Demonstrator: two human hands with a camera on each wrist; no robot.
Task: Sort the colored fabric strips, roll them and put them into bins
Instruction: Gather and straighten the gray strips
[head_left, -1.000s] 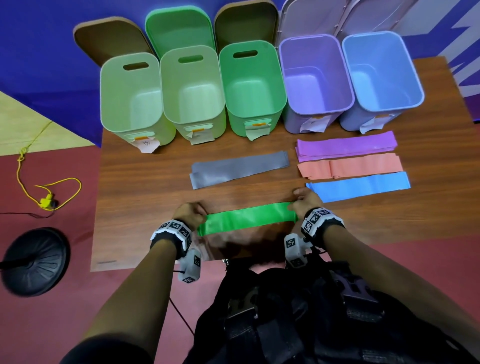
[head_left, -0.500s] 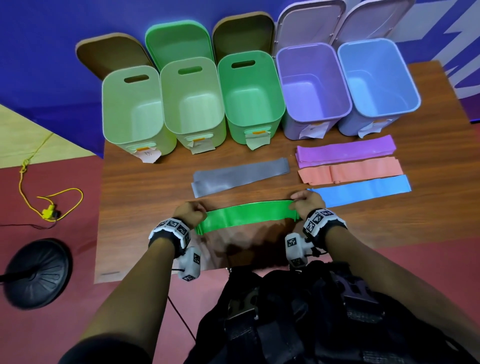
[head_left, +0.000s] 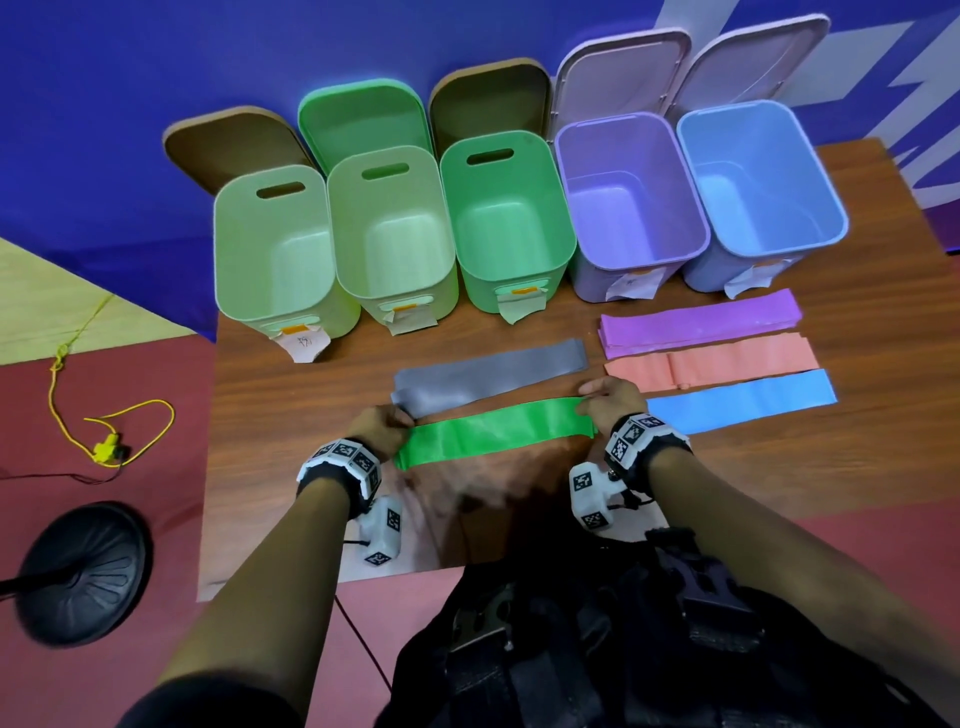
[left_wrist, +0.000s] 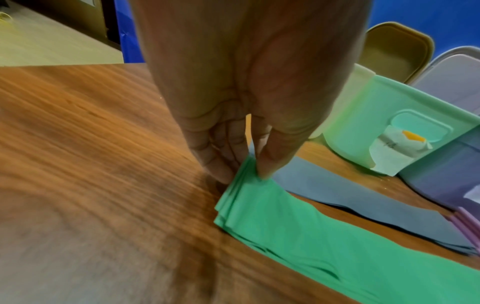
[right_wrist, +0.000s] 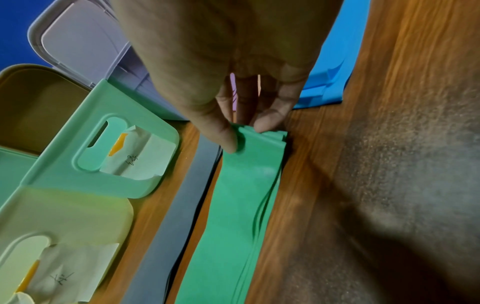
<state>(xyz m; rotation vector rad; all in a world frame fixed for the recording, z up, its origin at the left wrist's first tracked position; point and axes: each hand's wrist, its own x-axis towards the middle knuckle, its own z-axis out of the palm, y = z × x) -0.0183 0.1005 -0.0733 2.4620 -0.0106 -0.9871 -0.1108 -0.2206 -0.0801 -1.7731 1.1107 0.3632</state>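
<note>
The left hand (head_left: 382, 426) pinches the left end of the green strips (head_left: 493, 432), thumb on top and fingers (left_wrist: 218, 164) beneath, its grip clamped on several stacked layers. The right hand (head_left: 609, 402) pinches the right end the same way, thumb (right_wrist: 228, 135) pressing the top layer. Between the two grips the green stack hangs in a slight arch, lifted just off the desk (head_left: 291, 415) near its front edge.

Just beyond it lies the grey stack (head_left: 491, 375), flat and touching the left hand's knuckles. To the right, three more flat stacks lie in a column: purple (head_left: 698, 323) farthest, salmon (head_left: 727, 361) in the middle, blue (head_left: 748, 400) nearest.

Along the far edge stand five open bins: pale green bin (head_left: 228, 249), yellow-green bin (head_left: 447, 228), green bin (head_left: 558, 208), purple bin (head_left: 696, 208) and blue bin (head_left: 831, 208), each with a paper label on its near face. No strips show inside any of them.

Sorting by color looks finished, or nearly so. No roll is visible anywhere, so rolling and binning seem wholly ahead, with the green stack probably first.
</note>
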